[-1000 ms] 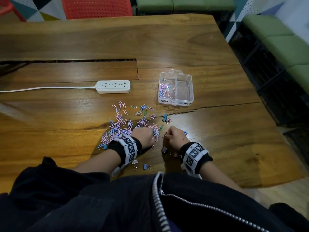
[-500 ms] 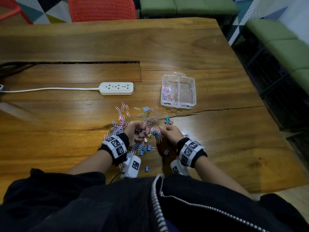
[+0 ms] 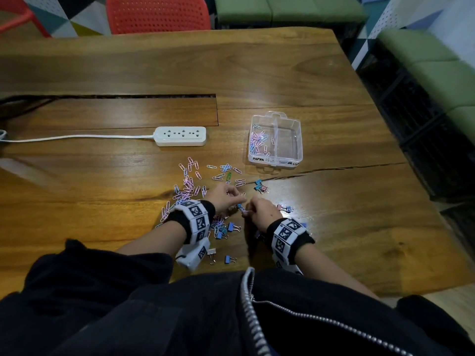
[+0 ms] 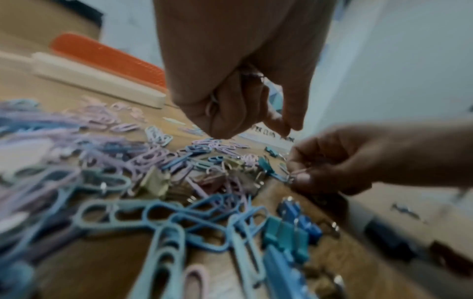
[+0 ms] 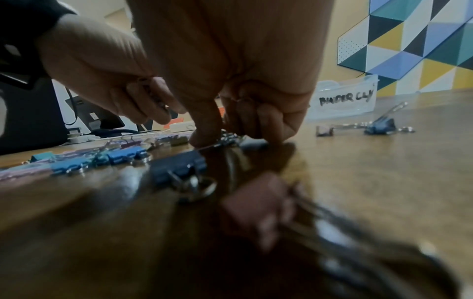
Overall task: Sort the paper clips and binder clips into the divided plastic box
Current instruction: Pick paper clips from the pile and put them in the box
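Note:
Pastel paper clips (image 3: 189,188) lie heaped on the wooden table (image 3: 334,227). My left hand (image 3: 230,199) hovers over the heap's right end, fingers curled around a few paper clips (image 4: 252,74). Just right of it my right hand (image 3: 248,210) pinches the wire handle of a blue binder clip (image 3: 240,206) that lies on the wood. Several more binder clips (image 3: 231,227) lie between my wrists and near the table's front edge. The clear divided box (image 3: 299,140) stands beyond the hands, with paper clips in its left compartment and nothing visible in its right one, labelled for binder clips (image 5: 345,99).
A white power strip (image 3: 180,136) with its cord lies left of the box. More binder clips (image 3: 259,186) sit between the hands and the box, and another group (image 3: 286,208) right of my right hand. The table edge runs along the right.
Both hands moved forward from near the table's front edge into the clip pile. The left hand curled over the clips; the right hand closed on a binder clip's handle.

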Tool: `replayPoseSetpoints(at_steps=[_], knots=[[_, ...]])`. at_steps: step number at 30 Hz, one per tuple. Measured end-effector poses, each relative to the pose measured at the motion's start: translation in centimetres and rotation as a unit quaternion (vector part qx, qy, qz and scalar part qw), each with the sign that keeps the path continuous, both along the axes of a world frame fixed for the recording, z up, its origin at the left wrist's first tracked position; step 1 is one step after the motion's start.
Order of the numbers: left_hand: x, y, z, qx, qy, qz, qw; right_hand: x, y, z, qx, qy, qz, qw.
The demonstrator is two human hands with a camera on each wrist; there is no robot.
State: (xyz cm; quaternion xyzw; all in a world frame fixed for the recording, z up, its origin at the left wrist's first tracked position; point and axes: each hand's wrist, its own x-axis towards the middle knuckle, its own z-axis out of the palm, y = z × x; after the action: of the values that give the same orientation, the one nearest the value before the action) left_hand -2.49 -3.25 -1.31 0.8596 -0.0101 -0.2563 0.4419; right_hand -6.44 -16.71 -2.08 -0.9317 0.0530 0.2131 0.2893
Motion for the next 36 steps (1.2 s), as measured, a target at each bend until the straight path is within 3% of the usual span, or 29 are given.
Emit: replayPoseSetpoints(at_steps=[6, 11, 19, 25, 29, 31, 33, 36], knots=[[-0.3, -0.7, -0.2, 0.244, -0.115, -0.127, 0.955, -0.1, -1.2, 0.1, 0.119, 0.011, -0.101, 0.988], [-0.6, 0.0, -0.4, 0.267, -0.093, -0.151, 0.947, 0.0, -2.2, -0.2, 0.221, 0.007, -0.180, 0.958], [-0.2, 0.3, -0.1, 0.263, -0.103, -0.127, 0.951, -0.8, -3.3, 0.5, 0.341, 0.036, -0.193, 0.919], [0.0, -1.2, -0.1, 0.327, -0.140, -0.168, 0.920, -0.6, -3.3, 0.7, 0.444, 0.097, -0.284, 0.844], [-0.3, -2.2, 0.1, 0.363, -0.155, -0.209, 0.895, -0.2, -2.9, 1.2, 0.472, 0.128, -0.310, 0.815], [-0.5, -2.4, 0.4, 0.381, -0.169, -0.237, 0.878, 0.1, -2.6, 1.2, 0.430, 0.118, -0.317, 0.837], [-0.7, -2.2, 0.4, 0.372, -0.160, -0.237, 0.883, 0.2, -2.3, 1.0, 0.331, 0.104, -0.278, 0.895], [-0.5, -1.3, 0.0, 0.248, -0.081, -0.155, 0.953, 0.0, -2.0, 0.8, 0.159, 0.075, -0.175, 0.969]])
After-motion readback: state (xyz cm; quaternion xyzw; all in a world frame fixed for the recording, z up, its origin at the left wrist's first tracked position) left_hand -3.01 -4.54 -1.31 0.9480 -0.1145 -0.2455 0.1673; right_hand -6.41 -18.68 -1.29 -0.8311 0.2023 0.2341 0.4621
